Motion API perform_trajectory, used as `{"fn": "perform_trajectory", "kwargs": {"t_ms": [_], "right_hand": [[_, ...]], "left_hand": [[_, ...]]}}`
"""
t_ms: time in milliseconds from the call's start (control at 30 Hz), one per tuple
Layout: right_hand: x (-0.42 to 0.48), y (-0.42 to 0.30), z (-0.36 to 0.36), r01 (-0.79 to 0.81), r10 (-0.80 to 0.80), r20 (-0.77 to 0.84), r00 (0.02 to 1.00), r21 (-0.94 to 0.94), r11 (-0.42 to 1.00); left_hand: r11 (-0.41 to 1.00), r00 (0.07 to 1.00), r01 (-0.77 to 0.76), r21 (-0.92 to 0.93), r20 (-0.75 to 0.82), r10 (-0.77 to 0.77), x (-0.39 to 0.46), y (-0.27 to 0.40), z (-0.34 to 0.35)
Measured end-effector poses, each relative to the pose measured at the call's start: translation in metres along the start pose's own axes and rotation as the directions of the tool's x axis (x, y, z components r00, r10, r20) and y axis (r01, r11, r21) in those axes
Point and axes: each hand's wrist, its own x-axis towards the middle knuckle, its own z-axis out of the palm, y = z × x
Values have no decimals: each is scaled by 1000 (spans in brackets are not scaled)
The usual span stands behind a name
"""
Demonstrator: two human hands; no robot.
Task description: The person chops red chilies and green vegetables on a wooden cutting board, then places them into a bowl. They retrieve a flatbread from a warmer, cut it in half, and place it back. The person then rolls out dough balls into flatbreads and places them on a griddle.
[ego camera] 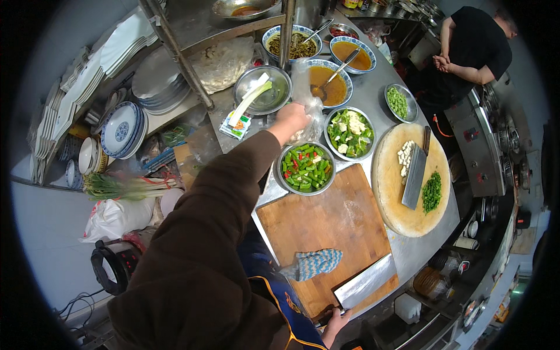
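My left hand (294,119) reaches across the steel table and grips a clear plastic bag (311,116), whose contents I cannot make out. Beside it stand a steel bowl of cut green beans and red chilies (306,168) and a steel bowl of chopped green peppers with pale pieces (350,133). Low in the view, my right hand (336,326) is around the handle of a cleaver (366,282). Its blade lies over the front edge of a wooden cutting board (323,218). A blue-and-white striped cloth (319,263) rests on that board.
A round chopping block (385,210) at right bears another cleaver (415,179), white cubes and chopped greens. Behind are blue-and-white bowls of sauce (334,94) and a steel bowl (280,98) with a leek piece. Stacked plates (122,129) fill the left shelf. A person (474,52) stands at right.
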Motion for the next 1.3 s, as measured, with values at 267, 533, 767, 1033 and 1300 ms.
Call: {"fn": "perform_trajectory", "kwargs": {"t_ms": [267, 533, 767, 1033, 1300], "right_hand": [[21, 34, -15, 13, -13, -14, 1000, 10, 1000], [-10, -12, 7, -8, 6, -56, 998, -40, 999], [-3, -2, 2, 63, -69, -56, 996, -100, 993], [-3, 15, 5, 86, -91, -122, 988, -45, 995], [9, 47, -5, 117, -125, -136, 983, -70, 991]], "left_hand": [[893, 979, -200, -403, -58, 193, -17, -38, -50], [694, 956, -52, -718, -237, -173, 3, -26, -149], [871, 926, 36, -490, -312, -213, 41, -92, -134], [963, 956, -269, 7, -122, 268, -167, -108, -29], [991, 976, -121, 51, -178, 129, -199, -122, 24]]}}
